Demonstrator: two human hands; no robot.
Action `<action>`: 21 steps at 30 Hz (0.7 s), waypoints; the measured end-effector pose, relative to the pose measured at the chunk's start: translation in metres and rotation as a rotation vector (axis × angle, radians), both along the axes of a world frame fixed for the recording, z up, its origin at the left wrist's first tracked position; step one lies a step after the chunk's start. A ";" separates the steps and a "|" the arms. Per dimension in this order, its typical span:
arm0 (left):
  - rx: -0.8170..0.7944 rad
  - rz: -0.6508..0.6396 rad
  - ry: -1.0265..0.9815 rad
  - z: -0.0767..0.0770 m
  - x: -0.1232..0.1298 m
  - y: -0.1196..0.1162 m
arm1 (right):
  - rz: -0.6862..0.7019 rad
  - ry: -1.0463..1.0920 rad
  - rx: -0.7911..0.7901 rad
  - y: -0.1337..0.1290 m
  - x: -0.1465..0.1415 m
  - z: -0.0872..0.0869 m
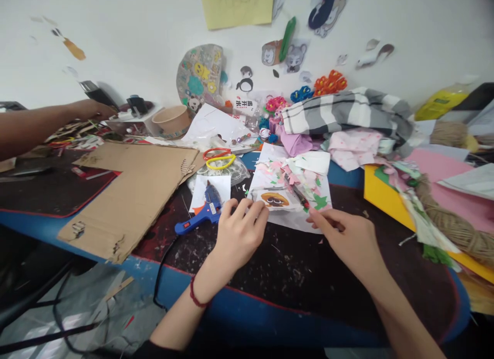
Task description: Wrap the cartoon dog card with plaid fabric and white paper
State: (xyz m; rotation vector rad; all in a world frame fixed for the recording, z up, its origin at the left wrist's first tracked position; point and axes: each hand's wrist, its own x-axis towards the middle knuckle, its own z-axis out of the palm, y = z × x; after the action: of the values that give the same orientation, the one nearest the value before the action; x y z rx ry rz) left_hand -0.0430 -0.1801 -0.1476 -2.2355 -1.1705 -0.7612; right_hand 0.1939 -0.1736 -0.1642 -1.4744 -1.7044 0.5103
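My left hand (243, 228), with a dark red bracelet at its wrist, has its fingers curled downward beside a paper strip printed with a cartoon face (275, 199). Its fingertips are partly hidden, so what they hold cannot be made out. My right hand (347, 235) has thumb and forefinger pinched close to the red end of a slim dark pen-like tool (296, 190); I cannot tell whether they touch it. That tool lies on a white sheet (285, 222) strewn with pink and green scraps. Left of my left hand rests a blue glue gun (198, 219).
Flat brown cardboard (142, 179) covers the left part of the dark mat (285, 276). Behind are yellow-handled scissors (221, 162), a round container (172, 121) and checked cloth (343, 114). Twine (443, 222) lies at right. Another person's arm (46, 125) reaches in from the left.
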 end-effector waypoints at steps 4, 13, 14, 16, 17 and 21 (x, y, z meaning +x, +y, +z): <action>0.094 -0.038 -0.123 0.007 0.003 0.001 | 0.246 0.245 -0.267 0.008 -0.009 0.008; 0.399 -0.235 0.079 0.025 0.002 -0.017 | 0.470 0.765 -0.288 0.003 -0.057 0.038; 0.419 -0.243 0.090 0.026 0.002 -0.018 | 0.441 0.775 -0.247 0.003 -0.060 0.040; 0.441 -0.248 0.077 0.028 0.005 -0.019 | 0.390 0.771 -0.127 0.004 -0.063 0.044; 0.439 -0.246 0.059 0.029 0.006 -0.020 | 0.369 0.750 -0.054 0.005 -0.064 0.046; 0.338 -0.195 -0.112 0.032 0.015 -0.020 | 0.312 0.501 0.240 0.006 -0.059 0.055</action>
State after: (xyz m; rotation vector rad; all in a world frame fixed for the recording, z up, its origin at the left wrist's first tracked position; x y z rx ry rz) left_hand -0.0280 -0.2004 -0.1154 -2.0604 -0.8062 -1.0868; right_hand 0.1349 -0.1679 -0.1088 -0.8234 -1.5261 0.7408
